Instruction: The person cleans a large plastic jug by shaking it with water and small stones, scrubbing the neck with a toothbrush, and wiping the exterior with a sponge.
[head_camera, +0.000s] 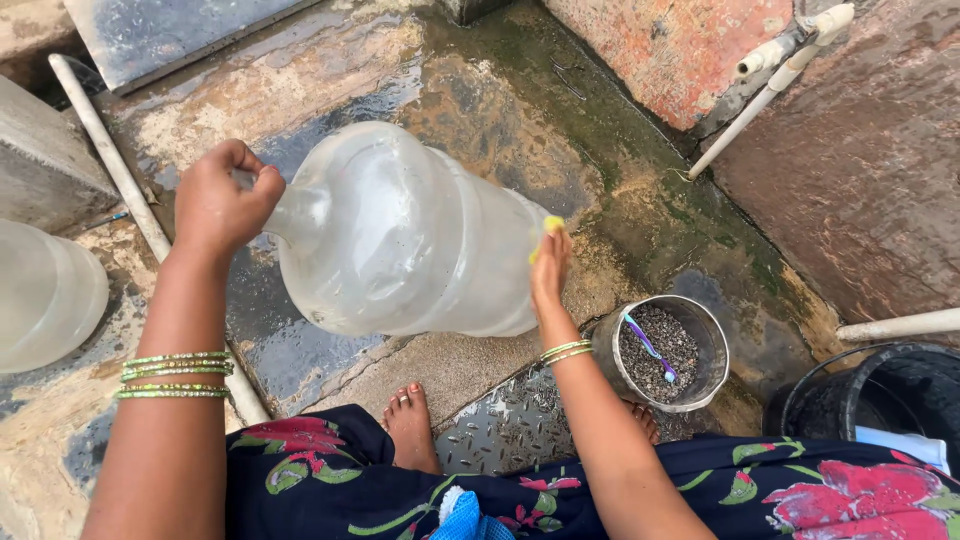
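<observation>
Around us we see a wet stone floor (520, 110), a white pipe (120, 170) running past on the left, a second clear jug (45, 295) at the left edge, a steel pot (665, 350) of dark grit with a toothbrush (648, 345) in it, and a black bucket (880, 400) at the right. The large clear water jug (400, 235) lies tilted on its side between our hands — our left hand (225, 200) is clenched round its neck, our right hand (550, 265) presses a small yellow scrubber (552, 224) flat against its base.
</observation>
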